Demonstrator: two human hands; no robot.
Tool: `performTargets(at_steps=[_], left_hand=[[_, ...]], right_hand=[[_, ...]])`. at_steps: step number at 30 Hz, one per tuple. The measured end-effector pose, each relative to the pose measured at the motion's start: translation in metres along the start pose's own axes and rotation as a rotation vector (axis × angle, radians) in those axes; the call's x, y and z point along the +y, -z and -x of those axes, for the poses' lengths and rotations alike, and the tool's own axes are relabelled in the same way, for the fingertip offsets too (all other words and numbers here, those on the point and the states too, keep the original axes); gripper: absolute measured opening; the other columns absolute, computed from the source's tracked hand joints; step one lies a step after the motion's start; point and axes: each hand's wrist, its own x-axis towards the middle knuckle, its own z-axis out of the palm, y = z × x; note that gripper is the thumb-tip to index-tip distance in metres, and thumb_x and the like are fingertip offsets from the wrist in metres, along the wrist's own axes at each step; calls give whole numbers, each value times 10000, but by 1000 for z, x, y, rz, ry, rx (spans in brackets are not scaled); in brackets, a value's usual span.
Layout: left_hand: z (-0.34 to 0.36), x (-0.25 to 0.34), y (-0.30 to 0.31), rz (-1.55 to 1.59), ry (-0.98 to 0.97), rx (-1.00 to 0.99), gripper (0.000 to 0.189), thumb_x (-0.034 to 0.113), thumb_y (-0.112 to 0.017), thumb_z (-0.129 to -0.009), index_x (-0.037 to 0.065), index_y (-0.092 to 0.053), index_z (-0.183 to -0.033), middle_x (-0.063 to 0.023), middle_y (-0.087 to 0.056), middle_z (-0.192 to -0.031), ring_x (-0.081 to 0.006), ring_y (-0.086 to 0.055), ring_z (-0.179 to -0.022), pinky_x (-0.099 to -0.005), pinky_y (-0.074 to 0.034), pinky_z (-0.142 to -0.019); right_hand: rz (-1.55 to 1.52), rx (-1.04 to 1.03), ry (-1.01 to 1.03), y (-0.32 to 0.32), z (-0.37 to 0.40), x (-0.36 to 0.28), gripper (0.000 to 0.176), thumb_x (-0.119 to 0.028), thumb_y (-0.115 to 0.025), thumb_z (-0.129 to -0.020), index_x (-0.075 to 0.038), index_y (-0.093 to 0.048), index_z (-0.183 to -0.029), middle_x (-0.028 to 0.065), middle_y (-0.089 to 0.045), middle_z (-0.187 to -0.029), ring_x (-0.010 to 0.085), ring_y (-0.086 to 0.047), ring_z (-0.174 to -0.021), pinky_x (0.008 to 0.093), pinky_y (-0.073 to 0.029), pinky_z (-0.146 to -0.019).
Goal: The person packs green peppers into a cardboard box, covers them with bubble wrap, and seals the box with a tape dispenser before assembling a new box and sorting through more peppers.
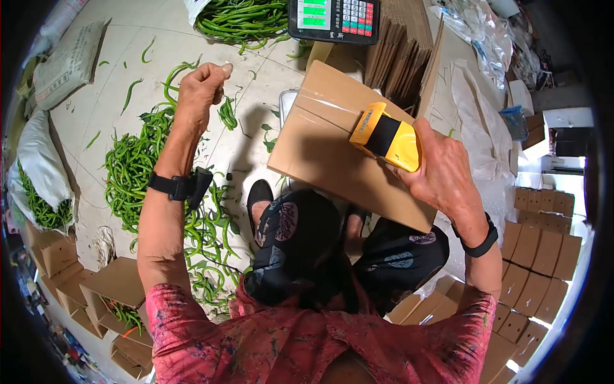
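Here, the right hand [441,165] wraps its fingers around a yellow tape dispenser [384,136] over a cardboard box [313,141], while the left hand [199,91] pinches thumb and fingers together, contents unclear.

We see a bright yellow tape dispenser [406,148] with a black band [382,135], against a plain brown carton [313,144]. The peppers [137,176] are green, the floor [192,41] off-white. The scale [332,32] is black with 3 green displays [314,11]. Our 2 wrist straps [164,185] are black, our shirt [275,345] mottled pinkish red, our black trousers [320,233] patterned with pale roundels.
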Motion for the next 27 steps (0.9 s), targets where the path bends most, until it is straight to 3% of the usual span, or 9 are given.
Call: performTargets(at_steps=[11, 14, 15, 17, 18, 22, 24, 26, 27], left_hand=[[2, -128, -41, -370, -115, -100, 308, 226, -638, -923, 79, -508, -685, 74, -369, -597, -59, -325, -557, -251, -287, -505], [16, -121, -70, -547, -97, -142, 305, 267, -572, -929, 16, -603, -757, -170, -619, -684, -296, -562, -610, -398, -483, -626], [16, -126, -73, -548, -90, -135, 305, 267, -572, -929, 16, -603, -757, -170, -619, -684, -296, -562, -610, -398, -483, -626], [12, -147, -70, -1097, -187, -241, 334, 300, -513, -943, 17, -628, -809, -215, -656, -784, -375, -650, -748, -451, -521, -702], [13, -166, -61, -1036, 88, -318, 339, 318, -483, -941, 27, -654, -911, -256, -661, -887, -435, -642, -879, -509, -517, -788], [18, -190, -49, -919, 67, -288, 371, 344, -500, -935, 27, -621, -1084, -263, -657, -965, -459, -618, -934, -510, -492, -848], [-7, -168, -62, -568, -144, -1, 411, 352, -474, -982, 24, -573, -1210, -243, -634, -1098, -358, -620, -1043, -394, -468, -921], [-17, -101, -85, -48, 17, 28, 576, 484, -427, -979, 53, -474, -1357, -150, -605, -1213, -245, -554, -1147, -345, -406, -995], [-20, -104, -101, -50, 20, 30, 576, 484, -427, -979, 53, -474, -1357, -150, -605, -1213, -245, -554, -1147, -345, -406, -995]], right_hand=[[63, -141, -20, -4, -24, -4, 437, -219, -759, -689, -20, -485, -966, 261, -612, -708, 457, -608, -703, 477, -479, -622], [52, -138, -26, -8, -24, -2, 432, -192, -761, -655, -23, -490, -948, 258, -608, -717, 459, -601, -703, 471, -476, -628], [29, -116, -27, -9, -24, 0, 429, -188, -762, -646, -25, -493, -938, 253, -611, -726, 457, -601, -709, 471, -474, -631], [0, -90, 1, -12, -26, -2, 426, -185, -764, -637, -26, -495, -928, 248, -615, -736, 456, -600, -716, 470, -471, -634], [-1, -97, -14, -12, -27, -3, 428, -186, -767, -633, -27, -498, -925, 244, -620, -744, 453, -603, -723, 468, -469, -634], [-37, -94, -45, -18, -26, -1, 430, -197, -774, -632, -36, -510, -931, 233, -619, -738, 449, -601, -723, 456, -467, -627], [-17, -114, -46, -12, -27, -5, 452, -252, -798, -687, -43, -580, -1024, 210, -663, -765, 406, -649, -735, 450, -506, -644], [-16, -115, -51, -10, -27, -6, 453, -251, -797, -690, -43, -582, -1031, 210, -665, -770, 404, -651, -737, 448, -508, -645], [-23, -113, -59, -11, -27, -6, 454, -249, -795, -693, -44, -585, -1039, 209, -667, -774, 402, -652, -739, 446, -510, -645]])
